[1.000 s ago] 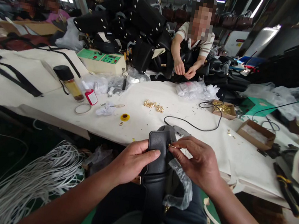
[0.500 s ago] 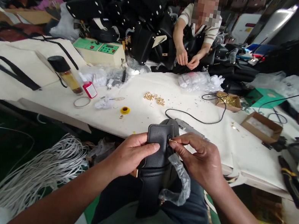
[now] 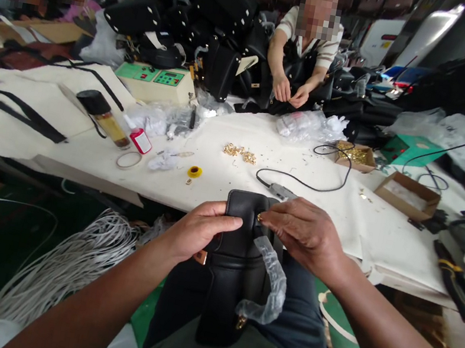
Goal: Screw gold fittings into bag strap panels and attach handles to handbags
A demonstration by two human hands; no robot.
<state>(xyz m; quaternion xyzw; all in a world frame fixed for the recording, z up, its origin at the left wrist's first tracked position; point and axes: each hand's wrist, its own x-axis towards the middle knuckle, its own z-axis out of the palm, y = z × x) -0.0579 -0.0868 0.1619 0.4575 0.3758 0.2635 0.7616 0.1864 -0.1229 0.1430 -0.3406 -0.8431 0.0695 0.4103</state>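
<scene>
A black leather bag (image 3: 233, 270) stands over my lap, its top edge near the table's front edge. My left hand (image 3: 205, 229) grips its left side, thumb lying on the black face. At the bag's upper right, my right hand (image 3: 304, 228) pinches a small gold-coloured metal piece (image 3: 259, 217) against the leather. A handle wrapped in clear plastic (image 3: 274, 283) curves down the bag's right side to gold hardware (image 3: 241, 322) near the bottom. An orange-brown tab with a metallic look (image 3: 200, 257) shows below my left hand.
On the white table (image 3: 158, 185) are gold fittings (image 3: 240, 152), yellow tape (image 3: 194, 171), a red bottle (image 3: 140, 140) and a cabled tool (image 3: 281, 191). Pliers (image 3: 456, 282) lie right. Across, a person's hands (image 3: 291, 91) work near piled black bags (image 3: 222, 67). White cords (image 3: 76, 266) hang lower left.
The bag has shifted slightly left and turned its face more toward me. My right hand has flattened over the metal piece, and the plastic-wrapped handle has swung left with the bag.
</scene>
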